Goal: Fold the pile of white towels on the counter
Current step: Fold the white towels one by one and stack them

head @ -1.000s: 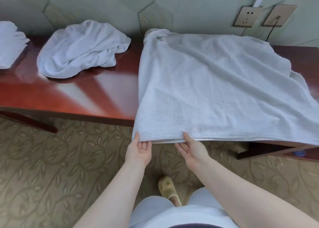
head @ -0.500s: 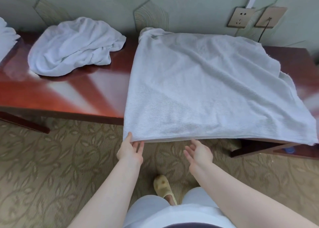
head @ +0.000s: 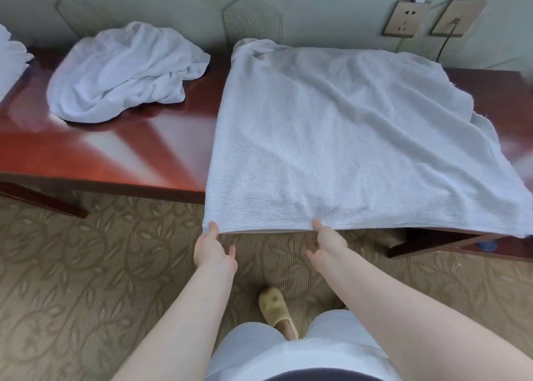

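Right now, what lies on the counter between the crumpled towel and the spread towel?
Head view: only bare counter separates the crumpled towel from the spread towel.

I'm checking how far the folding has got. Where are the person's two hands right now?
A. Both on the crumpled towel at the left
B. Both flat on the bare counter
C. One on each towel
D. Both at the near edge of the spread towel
D: the left hand and right hand both pinch the near edge of the spread towel; the crumpled towel lies untouched.
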### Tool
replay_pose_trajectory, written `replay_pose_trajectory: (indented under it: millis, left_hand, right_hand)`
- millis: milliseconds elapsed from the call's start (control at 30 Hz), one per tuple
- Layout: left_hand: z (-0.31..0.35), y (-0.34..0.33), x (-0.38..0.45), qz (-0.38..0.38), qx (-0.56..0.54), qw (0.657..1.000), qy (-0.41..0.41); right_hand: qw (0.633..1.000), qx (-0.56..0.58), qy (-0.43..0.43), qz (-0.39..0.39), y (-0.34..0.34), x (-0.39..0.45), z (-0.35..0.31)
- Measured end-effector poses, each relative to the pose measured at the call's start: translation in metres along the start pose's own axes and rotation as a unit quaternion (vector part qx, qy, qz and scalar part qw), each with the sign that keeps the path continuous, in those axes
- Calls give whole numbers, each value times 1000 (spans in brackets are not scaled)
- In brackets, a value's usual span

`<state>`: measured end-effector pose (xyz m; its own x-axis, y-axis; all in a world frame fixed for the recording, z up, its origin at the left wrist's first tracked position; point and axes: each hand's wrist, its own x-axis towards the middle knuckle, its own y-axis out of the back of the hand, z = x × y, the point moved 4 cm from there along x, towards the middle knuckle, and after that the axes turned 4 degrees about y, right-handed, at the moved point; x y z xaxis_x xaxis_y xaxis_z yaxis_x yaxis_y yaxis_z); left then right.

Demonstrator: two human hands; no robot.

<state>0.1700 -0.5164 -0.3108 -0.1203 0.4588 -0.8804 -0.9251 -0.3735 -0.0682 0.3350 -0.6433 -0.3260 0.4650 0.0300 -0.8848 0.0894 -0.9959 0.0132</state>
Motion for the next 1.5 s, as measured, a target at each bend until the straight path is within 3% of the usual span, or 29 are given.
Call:
replay_pose_trajectory:
  millis: [133,333,467,633,733,933,1200,1500]
  left_hand:
    - [2,-9,-2,-52,-27,998,-18]
    - [2,-18,-2,-43,-67,997,-17]
    - [6,-29,-9,-54,-135,988,59]
    - [10,-46,-18,-66,-197,969,133]
    - [13,-59,-30,-82,-209,967,116]
    - [-9,-90,-57,-155,-220,961,55]
    - [-71,-143,-106,-258,-29,962,-83]
    - [-117,-181,-156,-315,116,917,-217]
  right_hand:
    - [997,50,-25,-58,-5,1,-5]
    - [995,87,-19,-35,3,2,-9]
    - [989,143,-9,-40,21,9,-33]
    - [964,257,57,43,92,32,-100]
    - [944,311,78,76,146,44,-134]
    - [929,353,103,45,199,65,-168]
    - [934,305,157,104,246,81,-198]
    - [943,264,171,109,275,103,-206]
